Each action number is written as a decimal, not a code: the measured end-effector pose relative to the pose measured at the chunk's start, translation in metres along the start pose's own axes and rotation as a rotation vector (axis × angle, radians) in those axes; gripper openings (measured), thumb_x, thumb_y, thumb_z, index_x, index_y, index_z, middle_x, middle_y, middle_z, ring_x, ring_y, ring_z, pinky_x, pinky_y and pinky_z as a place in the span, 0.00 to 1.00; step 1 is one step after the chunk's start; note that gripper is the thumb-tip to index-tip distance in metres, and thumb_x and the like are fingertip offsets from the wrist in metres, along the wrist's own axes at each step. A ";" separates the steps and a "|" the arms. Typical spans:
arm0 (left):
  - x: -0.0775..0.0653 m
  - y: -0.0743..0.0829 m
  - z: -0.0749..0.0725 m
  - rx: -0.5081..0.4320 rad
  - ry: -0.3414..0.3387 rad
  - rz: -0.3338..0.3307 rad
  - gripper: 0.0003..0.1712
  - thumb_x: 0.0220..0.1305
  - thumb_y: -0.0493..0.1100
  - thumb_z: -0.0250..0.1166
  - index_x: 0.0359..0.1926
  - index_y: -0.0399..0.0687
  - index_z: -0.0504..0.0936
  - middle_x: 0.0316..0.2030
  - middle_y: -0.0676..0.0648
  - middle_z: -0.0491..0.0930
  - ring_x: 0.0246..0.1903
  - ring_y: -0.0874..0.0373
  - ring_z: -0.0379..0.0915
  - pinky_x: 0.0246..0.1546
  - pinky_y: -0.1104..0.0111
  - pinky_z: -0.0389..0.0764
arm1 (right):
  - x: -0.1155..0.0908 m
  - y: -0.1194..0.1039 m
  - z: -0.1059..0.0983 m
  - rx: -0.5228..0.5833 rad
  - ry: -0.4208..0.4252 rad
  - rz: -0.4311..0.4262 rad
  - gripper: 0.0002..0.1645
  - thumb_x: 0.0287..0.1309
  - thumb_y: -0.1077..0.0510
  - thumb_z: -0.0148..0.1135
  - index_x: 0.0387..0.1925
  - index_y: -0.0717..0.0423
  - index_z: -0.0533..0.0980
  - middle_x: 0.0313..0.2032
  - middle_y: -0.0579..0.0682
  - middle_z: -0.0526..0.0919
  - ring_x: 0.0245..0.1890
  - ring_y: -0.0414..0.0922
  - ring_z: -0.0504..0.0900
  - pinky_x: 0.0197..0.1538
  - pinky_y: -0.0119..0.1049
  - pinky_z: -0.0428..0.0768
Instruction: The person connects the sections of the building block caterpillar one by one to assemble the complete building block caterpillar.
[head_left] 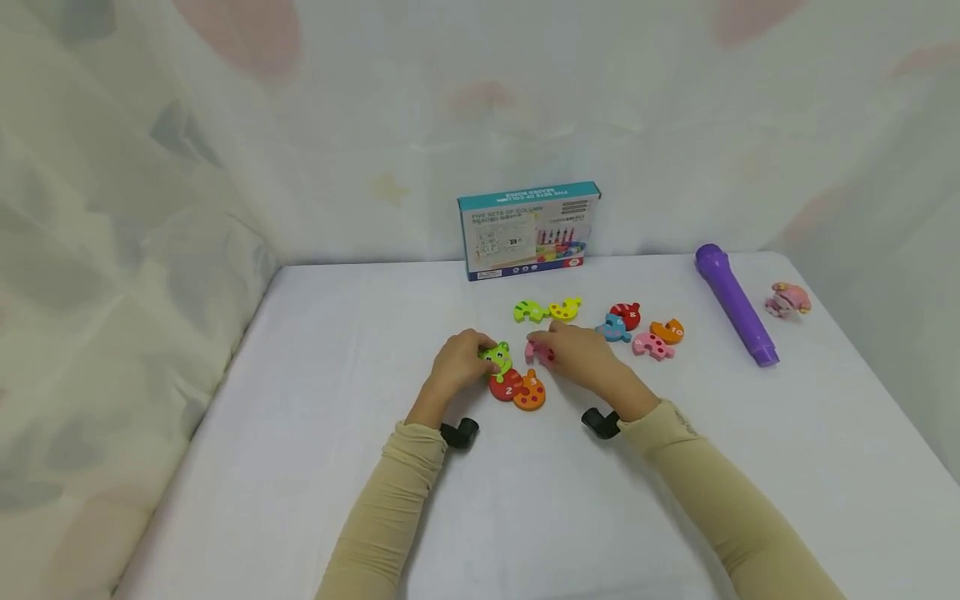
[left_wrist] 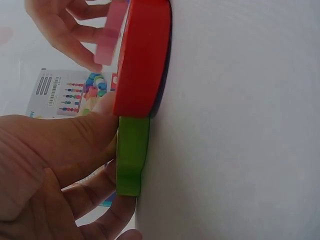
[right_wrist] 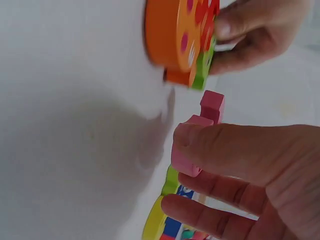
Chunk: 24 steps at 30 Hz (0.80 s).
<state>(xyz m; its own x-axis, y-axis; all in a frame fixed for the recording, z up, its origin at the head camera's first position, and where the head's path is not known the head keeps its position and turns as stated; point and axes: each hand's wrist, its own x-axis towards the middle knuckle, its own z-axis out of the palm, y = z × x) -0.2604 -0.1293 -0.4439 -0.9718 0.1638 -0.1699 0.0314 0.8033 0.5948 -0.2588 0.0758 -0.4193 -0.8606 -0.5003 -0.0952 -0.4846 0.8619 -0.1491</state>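
1. head view: the red number-2 piece (head_left: 505,385) lies on the white table (head_left: 337,400). the green face piece (head_left: 497,355) touches its far side, the orange number-3 piece (head_left: 529,396) its right side.
2. head view: left of the red number-2 piece, the left hand (head_left: 457,365) holds the green face piece. beyond it and to the right, the right hand (head_left: 585,357) holds a pink piece (head_left: 540,353).
3. head view: well beyond the red number-2 piece stand a box (head_left: 528,233) and, far right, a purple microphone (head_left: 737,304), lying.
4. left wrist view: grip narrow, thumb and fingers on the green face piece, against the red number-2 piece.
5. right wrist view: grip narrow, thumb and fingers pinching the pink piece, apart from the red number-2 piece.
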 end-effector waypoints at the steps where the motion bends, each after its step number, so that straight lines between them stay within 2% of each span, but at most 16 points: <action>1: 0.000 0.000 0.000 0.002 0.002 -0.001 0.22 0.51 0.44 0.70 0.49 0.45 0.81 0.44 0.47 0.77 0.45 0.53 0.71 0.51 0.60 0.70 | -0.002 -0.002 0.001 -0.007 0.010 -0.011 0.25 0.56 0.53 0.63 0.56 0.43 0.73 0.39 0.51 0.77 0.30 0.45 0.74 0.29 0.33 0.76; 8: 0.001 -0.002 0.001 0.009 0.010 0.007 0.22 0.51 0.43 0.70 0.49 0.45 0.81 0.44 0.47 0.78 0.46 0.52 0.72 0.51 0.60 0.70 | -0.011 -0.012 0.006 -0.072 0.032 -0.040 0.28 0.51 0.52 0.67 0.56 0.44 0.74 0.37 0.50 0.78 0.33 0.46 0.77 0.34 0.37 0.78; 16: 0.001 -0.001 0.002 -0.002 0.009 0.003 0.22 0.51 0.42 0.70 0.49 0.45 0.81 0.43 0.46 0.78 0.45 0.52 0.72 0.51 0.60 0.71 | -0.016 -0.021 0.004 -0.101 0.034 -0.052 0.26 0.52 0.51 0.66 0.55 0.44 0.74 0.34 0.49 0.77 0.28 0.44 0.73 0.30 0.33 0.75; 24: 0.001 -0.001 0.002 -0.006 0.015 0.011 0.21 0.51 0.42 0.70 0.48 0.44 0.81 0.42 0.47 0.78 0.45 0.53 0.72 0.51 0.60 0.71 | -0.021 -0.026 0.004 -0.157 0.048 -0.026 0.25 0.51 0.52 0.67 0.54 0.45 0.75 0.35 0.51 0.78 0.32 0.48 0.76 0.36 0.41 0.77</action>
<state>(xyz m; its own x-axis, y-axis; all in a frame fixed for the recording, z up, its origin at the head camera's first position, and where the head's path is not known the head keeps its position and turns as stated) -0.2611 -0.1288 -0.4459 -0.9747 0.1638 -0.1518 0.0405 0.7980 0.6013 -0.2281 0.0637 -0.4179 -0.8520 -0.5215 -0.0457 -0.5222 0.8528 0.0055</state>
